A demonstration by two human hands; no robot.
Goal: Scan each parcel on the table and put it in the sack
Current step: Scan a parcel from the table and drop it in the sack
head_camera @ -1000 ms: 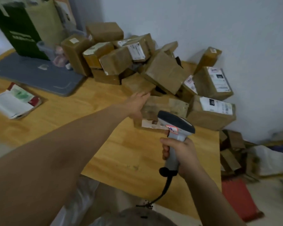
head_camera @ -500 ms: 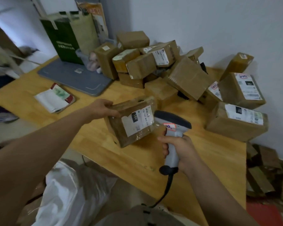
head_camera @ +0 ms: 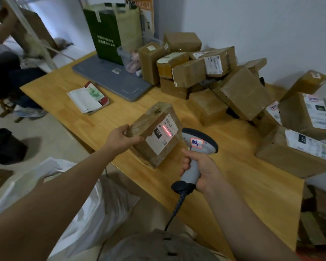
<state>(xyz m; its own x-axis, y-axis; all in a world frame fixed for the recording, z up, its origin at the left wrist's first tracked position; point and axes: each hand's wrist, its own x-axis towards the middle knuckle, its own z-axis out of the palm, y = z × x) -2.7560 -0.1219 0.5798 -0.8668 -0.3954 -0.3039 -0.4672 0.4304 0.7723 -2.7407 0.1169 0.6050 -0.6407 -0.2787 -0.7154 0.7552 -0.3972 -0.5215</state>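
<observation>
My left hand grips a brown taped parcel by its left end and holds it tilted above the wooden table, white label facing me. A red scan line lies across that label. My right hand grips the handle of a grey barcode scanner, its head just right of the parcel and pointed at the label. A white sack lies open below the table's near edge, under my left forearm. Several more brown parcels are piled at the table's far side against the wall.
A grey tray lid, an open booklet and a green paper bag occupy the table's far left. The scanner's cable hangs down toward my lap. Flattened cardboard lies on the floor at right. A person is at far left.
My left hand took a parcel from the pile and brought it toward me, turning the label up. The scanner's red line now falls on the label. The view has swung left.
</observation>
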